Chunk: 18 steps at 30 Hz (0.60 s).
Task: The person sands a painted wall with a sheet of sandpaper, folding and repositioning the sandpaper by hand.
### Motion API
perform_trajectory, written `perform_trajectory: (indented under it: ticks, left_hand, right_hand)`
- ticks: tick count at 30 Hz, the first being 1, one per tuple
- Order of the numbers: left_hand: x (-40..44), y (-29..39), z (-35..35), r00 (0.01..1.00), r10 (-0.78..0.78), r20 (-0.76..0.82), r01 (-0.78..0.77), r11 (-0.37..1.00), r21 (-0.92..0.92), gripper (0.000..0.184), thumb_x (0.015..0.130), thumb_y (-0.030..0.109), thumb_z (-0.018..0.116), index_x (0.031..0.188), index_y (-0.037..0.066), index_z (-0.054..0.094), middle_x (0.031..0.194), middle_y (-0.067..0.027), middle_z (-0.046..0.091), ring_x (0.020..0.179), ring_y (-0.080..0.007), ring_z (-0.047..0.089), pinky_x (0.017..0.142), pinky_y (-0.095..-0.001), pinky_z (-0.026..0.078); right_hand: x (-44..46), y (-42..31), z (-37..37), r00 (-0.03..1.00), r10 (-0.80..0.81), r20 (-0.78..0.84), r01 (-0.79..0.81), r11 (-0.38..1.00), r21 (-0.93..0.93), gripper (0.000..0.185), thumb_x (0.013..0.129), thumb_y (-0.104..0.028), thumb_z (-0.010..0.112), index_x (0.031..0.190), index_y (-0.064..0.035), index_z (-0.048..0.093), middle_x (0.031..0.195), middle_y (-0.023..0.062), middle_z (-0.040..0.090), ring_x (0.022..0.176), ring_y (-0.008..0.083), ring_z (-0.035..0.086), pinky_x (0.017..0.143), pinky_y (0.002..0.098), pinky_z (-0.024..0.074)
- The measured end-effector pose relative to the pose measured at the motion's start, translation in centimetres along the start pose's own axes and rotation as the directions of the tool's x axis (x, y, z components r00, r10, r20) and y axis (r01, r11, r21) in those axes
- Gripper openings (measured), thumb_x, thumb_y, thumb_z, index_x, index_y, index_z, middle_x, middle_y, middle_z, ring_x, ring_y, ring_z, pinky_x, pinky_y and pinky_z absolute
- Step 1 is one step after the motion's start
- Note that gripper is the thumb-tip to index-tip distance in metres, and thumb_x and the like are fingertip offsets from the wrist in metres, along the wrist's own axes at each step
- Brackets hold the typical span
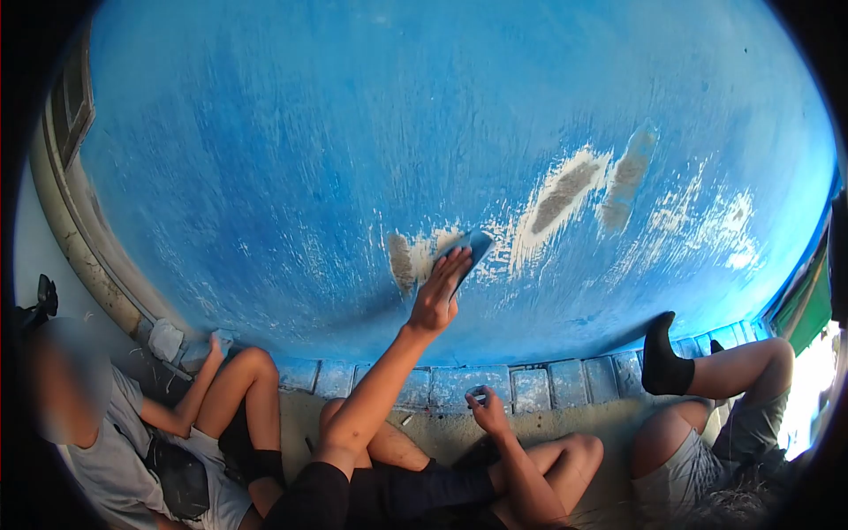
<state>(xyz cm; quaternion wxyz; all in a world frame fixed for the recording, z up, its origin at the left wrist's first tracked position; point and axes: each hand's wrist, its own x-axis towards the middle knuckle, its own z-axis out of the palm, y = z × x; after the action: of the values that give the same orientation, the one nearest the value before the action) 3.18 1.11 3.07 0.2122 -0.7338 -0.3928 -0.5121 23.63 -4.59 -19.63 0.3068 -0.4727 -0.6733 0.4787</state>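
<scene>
My left hand [433, 296] reaches up to the blue wall [265, 132], its fingers laid over a bent, dark blue-grey sheet that looks like sandpaper [479, 247]. The sheet rests against a scraped area of paint. On its left is a grey bare patch [400, 261]; to the right, white streaks surround a larger grey patch [567, 196]. Lower down, in front of the brick row, my right hand [488, 415] is closed around a small dark object [478, 395] whose kind I cannot make out. It is held apart from the wall.
At the left sits a person in a grey shirt, one hand [215, 346] near the wall base beside a pale block [165, 339]. Another person's leg with a dark sock [664, 358] is at the right. Grey-blue bricks [468, 387] line the wall's foot.
</scene>
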Motion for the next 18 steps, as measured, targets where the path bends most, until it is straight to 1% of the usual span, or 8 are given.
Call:
perform_trajectory:
  ticks: [4,6,7,9,11,14,16,18]
  left_hand:
    - [5.6,0.6,-1.7,0.998,0.049,-0.041,-0.048,0.999,0.02,0.048,0.087,-0.006,0.045,0.135,-0.001,0.042,0.141,-0.0162,0.045,0.133,-0.0331,0.039,0.109,-0.0458,0.032]
    - [5.7,0.8,-1.4,0.998,0.025,-0.058,-0.024,1.0,0.019,0.048,0.088,-0.005,0.045,0.135,-0.001,0.042,0.141,-0.016,0.045,0.133,-0.0328,0.039,0.109,-0.046,0.032]
    - [5.6,1.0,-1.2,0.997,0.001,-0.079,0.001,1.0,0.024,0.047,0.089,-0.004,0.045,0.136,-0.001,0.041,0.141,-0.0158,0.045,0.133,-0.0325,0.039,0.109,-0.0462,0.032]
    - [3.6,0.9,-0.4,0.996,-0.019,-0.09,0.021,0.999,0.025,0.048,0.089,-0.005,0.044,0.136,0.0,0.041,0.141,-0.0155,0.044,0.133,-0.0332,0.039,0.109,-0.0465,0.032]
    - [1.1,1.0,0.6,0.997,-0.064,-0.045,0.066,0.997,0.047,0.049,0.089,-0.006,0.043,0.137,0.001,0.04,0.142,-0.0155,0.043,0.134,-0.0337,0.038,0.109,-0.047,0.032]
    - [-4.4,0.3,2.1,0.997,-0.08,0.014,0.078,0.992,0.099,0.05,0.087,-0.007,0.042,0.137,0.0,0.041,0.142,-0.0157,0.043,0.134,-0.0337,0.038,0.109,-0.0484,0.032]
    - [-4.8,0.0,1.5,0.996,-0.063,0.057,0.055,0.988,0.143,0.047,0.088,-0.006,0.042,0.135,-0.001,0.043,0.141,-0.0158,0.045,0.132,-0.0333,0.041,0.107,-0.0495,0.034]
    - [-3.6,-0.5,0.9,0.999,-0.032,0.044,0.026,0.991,0.133,0.046,0.089,-0.006,0.042,0.135,-0.001,0.043,0.141,-0.0159,0.045,0.132,-0.0331,0.042,0.107,-0.0493,0.035]
  right_hand:
    - [0.5,0.5,0.4,0.992,-0.124,-0.01,0.123,0.989,-0.08,0.023,0.086,-0.021,0.066,0.093,0.0002,0.063,0.094,0.0188,0.063,0.078,0.03,0.066,0.067,0.0388,0.0512]
    - [0.3,0.4,0.3,0.983,-0.183,-0.021,0.183,0.983,-0.002,0.024,0.087,-0.021,0.065,0.096,0.0014,0.062,0.087,0.0133,0.066,0.073,0.023,0.066,0.064,0.0336,0.0513]
    - [0.4,0.3,0.3,0.984,-0.177,-0.02,0.177,0.984,0.003,0.024,0.087,-0.021,0.065,0.096,0.0014,0.062,0.087,0.0133,0.066,0.073,0.023,0.066,0.064,0.0336,0.0513]
    - [0.5,0.3,0.1,0.999,-0.028,0.04,0.027,0.999,0.027,0.025,0.087,-0.021,0.066,0.096,0.0015,0.062,0.087,0.0134,0.066,0.073,0.0234,0.066,0.064,0.0339,0.0515]
    - [0.8,0.7,0.2,0.998,-0.066,0.017,0.066,0.997,-0.036,0.025,0.087,-0.021,0.066,0.096,0.0015,0.062,0.087,0.0135,0.066,0.073,0.0232,0.066,0.065,0.0334,0.0516]
    - [0.4,0.5,-0.1,0.994,-0.112,0.001,0.112,0.993,-0.024,0.026,0.087,-0.022,0.066,0.097,0.0018,0.062,0.09,0.0145,0.066,0.075,0.0238,0.066,0.067,0.0338,0.0521]
    - [0.0,-0.1,-0.2,0.991,-0.134,0.012,0.134,0.991,0.001,0.023,0.086,-0.021,0.065,0.094,0.001,0.063,0.096,0.0201,0.062,0.078,0.0325,0.065,0.069,0.0372,0.0533]
    - [-0.3,-1.0,-0.4,0.992,-0.126,0.009,0.126,0.992,-0.004,0.024,0.086,-0.021,0.065,0.094,0.0012,0.063,0.096,0.0202,0.062,0.078,0.0327,0.065,0.07,0.0373,0.0535]
